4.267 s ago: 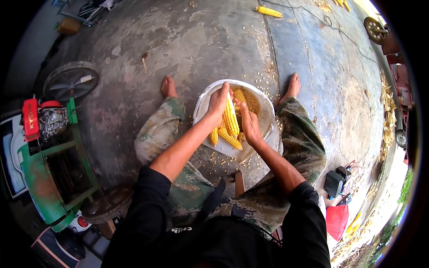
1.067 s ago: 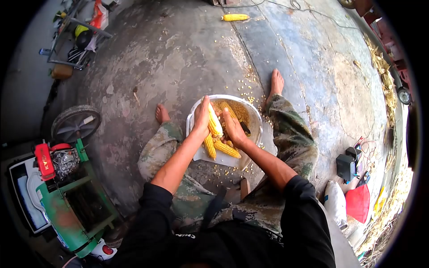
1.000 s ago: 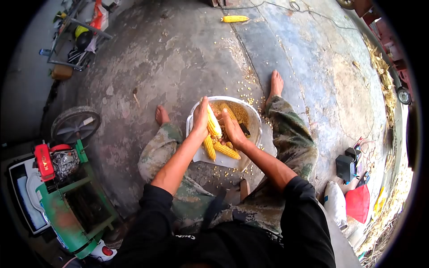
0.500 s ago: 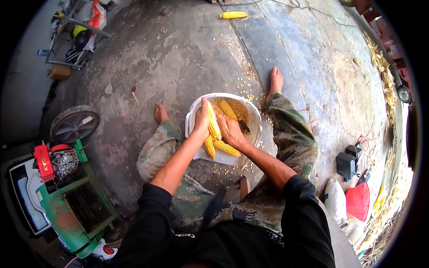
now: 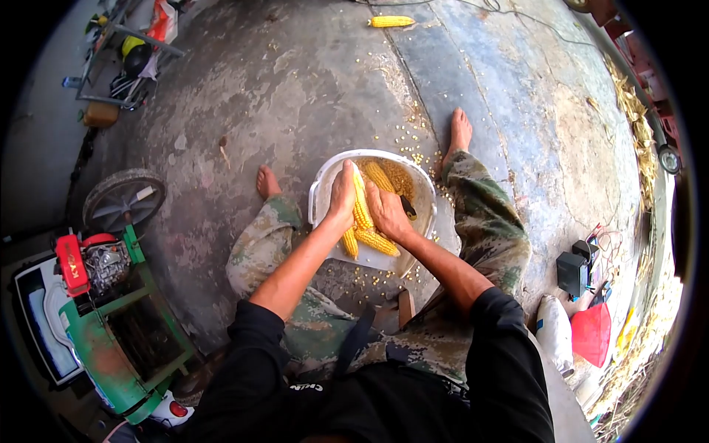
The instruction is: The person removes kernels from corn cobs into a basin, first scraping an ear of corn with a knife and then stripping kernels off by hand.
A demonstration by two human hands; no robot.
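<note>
Between my knees stands a white tub [image 5: 316, 193] holding loose yellow kernels [image 5: 399, 176] and several cobs. My left hand [image 5: 343, 195] is wrapped round a corn cob [image 5: 361, 207], which stands slanted over the tub with a pale, bare strip near its top. Against the right side of that cob presses my right hand [image 5: 388, 213], its fingers bent and partly hidden. Below the hands lie two more cobs, one at the left [image 5: 350, 243] and one slanting right [image 5: 378, 241]. A dark object [image 5: 408, 207] sits just right of my right hand; I cannot tell what it is.
Kernels are scattered on the concrete floor round the tub. A single cob [image 5: 391, 21] lies far ahead. At the left stand a green machine with a red engine [image 5: 72, 266] and a wheel [image 5: 124, 199]. Right: a black box [image 5: 572, 273], a white sack [image 5: 553, 332] and a red bag [image 5: 591, 334].
My right hand has shifted along the held cob and bears against it, where a second ago it was spread a little apart. My left hand keeps its hold. The view has moved slightly.
</note>
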